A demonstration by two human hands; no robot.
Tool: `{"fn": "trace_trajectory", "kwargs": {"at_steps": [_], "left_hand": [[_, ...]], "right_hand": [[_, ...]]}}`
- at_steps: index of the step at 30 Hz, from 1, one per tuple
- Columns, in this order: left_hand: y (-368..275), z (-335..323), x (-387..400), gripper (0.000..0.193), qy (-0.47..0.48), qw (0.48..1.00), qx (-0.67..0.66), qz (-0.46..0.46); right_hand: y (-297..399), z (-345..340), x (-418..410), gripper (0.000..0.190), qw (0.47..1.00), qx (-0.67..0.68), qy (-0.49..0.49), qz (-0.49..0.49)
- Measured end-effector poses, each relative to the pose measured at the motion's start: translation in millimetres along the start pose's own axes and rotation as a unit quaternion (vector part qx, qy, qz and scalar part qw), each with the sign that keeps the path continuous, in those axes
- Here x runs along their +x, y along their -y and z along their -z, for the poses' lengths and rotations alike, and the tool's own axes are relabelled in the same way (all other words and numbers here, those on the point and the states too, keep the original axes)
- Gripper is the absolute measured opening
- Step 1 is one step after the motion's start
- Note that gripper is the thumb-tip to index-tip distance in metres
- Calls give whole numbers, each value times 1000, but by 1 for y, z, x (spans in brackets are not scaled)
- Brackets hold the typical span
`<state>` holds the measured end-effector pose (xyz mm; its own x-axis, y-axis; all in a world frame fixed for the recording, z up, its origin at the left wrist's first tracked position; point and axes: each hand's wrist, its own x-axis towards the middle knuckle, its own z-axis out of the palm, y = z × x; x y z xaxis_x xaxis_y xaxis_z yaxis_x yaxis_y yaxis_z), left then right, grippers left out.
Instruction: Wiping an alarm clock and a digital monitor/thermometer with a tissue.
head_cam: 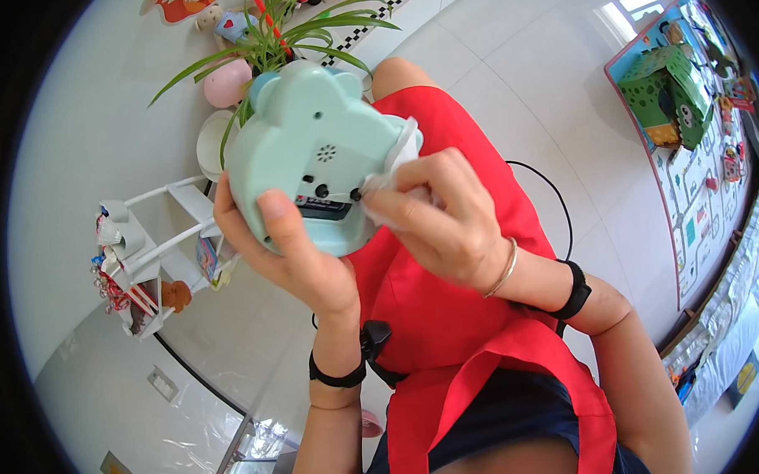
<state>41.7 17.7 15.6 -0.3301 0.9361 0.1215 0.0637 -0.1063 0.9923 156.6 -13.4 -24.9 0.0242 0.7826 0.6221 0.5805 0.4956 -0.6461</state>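
A mint-green plastic toy point(288, 140) with a rounded, lobed outline is held up before me, its speaker holes, small black knobs and an uncovered battery bay facing the camera. My left hand point(292, 259) grips its lower left edge, the thumb lying across this face. In my right hand point(448, 216) is a bunched white cloth or tissue point(404, 148), which touches the toy's right edge beside the knobs. Part of the cloth is hidden under the fingers. Below both hands lies a red apron point(419, 298) over my lap.
A potted spider plant point(272, 43) and a pink balloon point(227, 84) are just beyond the toy. A white shelf rack point(166, 244) stands at left. On the right, a play mat point(692, 226) bears a green dinosaur toy house point(666, 95). A black cable point(563, 199) runs beside my right arm.
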Motion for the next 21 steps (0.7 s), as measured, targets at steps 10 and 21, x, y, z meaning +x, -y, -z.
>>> {"fn": "trace_trajectory", "kwargs": {"at_steps": [10, 21], "left_hand": [[7, 2, 1, 52, 0, 997, 55, -55], [4, 0, 2, 52, 7, 998, 48, -44]], "right_hand": [[-8, 6, 1, 30, 1000, 17, 13, -13], [-13, 6, 1, 35, 999, 38, -12, -37]]}}
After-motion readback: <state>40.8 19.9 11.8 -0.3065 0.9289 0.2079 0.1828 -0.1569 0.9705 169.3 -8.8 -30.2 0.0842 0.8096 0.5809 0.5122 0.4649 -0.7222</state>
